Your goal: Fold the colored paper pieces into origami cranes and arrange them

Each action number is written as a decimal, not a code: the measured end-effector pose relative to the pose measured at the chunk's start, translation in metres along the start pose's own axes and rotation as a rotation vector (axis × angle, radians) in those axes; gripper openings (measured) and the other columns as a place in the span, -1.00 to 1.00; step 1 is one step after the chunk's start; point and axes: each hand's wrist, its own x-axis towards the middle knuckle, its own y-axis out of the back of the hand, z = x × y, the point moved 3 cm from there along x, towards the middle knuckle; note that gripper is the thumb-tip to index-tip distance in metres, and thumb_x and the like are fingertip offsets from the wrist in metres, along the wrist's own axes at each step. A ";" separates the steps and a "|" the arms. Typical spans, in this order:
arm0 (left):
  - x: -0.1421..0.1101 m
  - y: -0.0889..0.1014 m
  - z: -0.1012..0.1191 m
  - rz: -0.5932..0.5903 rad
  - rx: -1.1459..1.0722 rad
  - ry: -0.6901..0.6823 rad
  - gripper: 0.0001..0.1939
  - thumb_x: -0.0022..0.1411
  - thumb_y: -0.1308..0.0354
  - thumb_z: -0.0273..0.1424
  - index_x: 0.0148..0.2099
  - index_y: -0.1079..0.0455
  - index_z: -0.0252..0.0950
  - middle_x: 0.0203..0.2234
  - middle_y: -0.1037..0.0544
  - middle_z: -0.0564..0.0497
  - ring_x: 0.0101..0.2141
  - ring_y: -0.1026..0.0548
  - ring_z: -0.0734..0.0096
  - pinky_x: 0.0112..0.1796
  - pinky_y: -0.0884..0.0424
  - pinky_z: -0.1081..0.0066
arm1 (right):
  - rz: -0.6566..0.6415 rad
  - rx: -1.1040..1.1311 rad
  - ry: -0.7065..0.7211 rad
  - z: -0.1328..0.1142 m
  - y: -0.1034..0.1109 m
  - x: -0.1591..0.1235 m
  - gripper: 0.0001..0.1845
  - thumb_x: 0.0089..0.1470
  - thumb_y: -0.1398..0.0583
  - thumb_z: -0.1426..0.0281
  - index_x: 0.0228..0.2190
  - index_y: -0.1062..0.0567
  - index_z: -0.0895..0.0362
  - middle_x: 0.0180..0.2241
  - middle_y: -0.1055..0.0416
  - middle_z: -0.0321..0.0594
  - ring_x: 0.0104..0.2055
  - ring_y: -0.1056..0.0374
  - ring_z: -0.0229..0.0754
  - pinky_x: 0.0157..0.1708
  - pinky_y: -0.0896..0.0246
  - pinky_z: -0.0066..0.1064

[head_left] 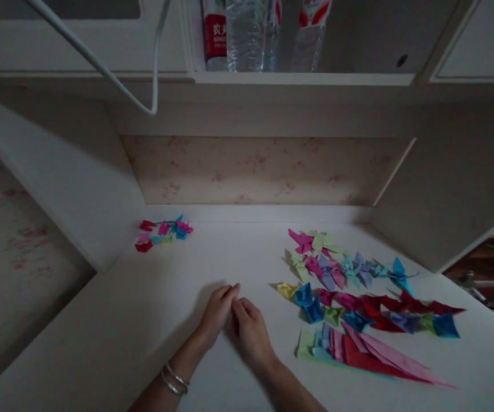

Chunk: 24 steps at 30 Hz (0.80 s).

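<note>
My left hand (220,309), with two silver bangles (174,379) on its wrist, is closed in front of me over the white desk. Against it rests my right hand (251,329), its fingers curled in and the thumb pressed on the forefinger. The fingertips of both hands meet, and whatever they may hold is hidden. To the right lie rows of folded paper flowers (328,269) in pink, green, purple and blue. Nearer me are folded paper pieces (313,303) in blue, yellow and red, then a fan of flat folded paper strips (358,352).
A small bunch of paper flowers (165,232) lies at the back left of the white desk (113,332). Overhead, a shelf holds plastic bottles (247,34). A white cable (113,77) hangs at the upper left. Side panels (457,171) enclose the desk.
</note>
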 end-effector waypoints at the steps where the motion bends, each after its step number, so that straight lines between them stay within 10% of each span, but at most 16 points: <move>1: 0.001 -0.001 -0.002 0.012 -0.050 0.012 -0.61 0.05 -0.14 -0.08 -0.54 -0.27 -0.31 -0.65 -0.30 0.12 -0.55 -0.25 0.47 -0.46 -0.20 0.48 | 0.003 0.005 0.016 -0.001 -0.002 0.010 -0.57 0.12 -0.04 0.06 -0.59 -0.26 0.10 -0.66 -0.11 -0.41 -0.60 -0.04 -0.32 -0.61 0.05 -0.49; 8: 0.006 0.003 -0.005 0.016 -0.083 -0.023 -0.65 0.20 -0.02 -0.17 -0.27 -0.44 -0.36 -0.35 -0.55 -0.10 -0.31 -0.47 0.26 -0.18 -0.33 0.33 | 0.047 -0.091 0.137 0.005 -0.007 0.043 -0.57 0.13 -0.05 0.06 -0.57 -0.30 0.12 -0.59 -0.16 -0.39 -0.48 -0.09 -0.29 -0.46 -0.03 -0.48; 24: 0.005 0.009 -0.009 0.000 -0.036 -0.014 -0.65 0.19 0.00 -0.18 -0.34 -0.44 -0.36 -0.42 -0.54 -0.09 -0.33 -0.45 0.28 -0.25 -0.33 0.38 | 0.002 -0.191 0.165 0.011 -0.005 0.035 -0.57 0.17 -0.01 0.07 -0.56 -0.29 0.10 -0.60 -0.17 -0.40 -0.50 -0.10 -0.29 -0.48 -0.04 -0.48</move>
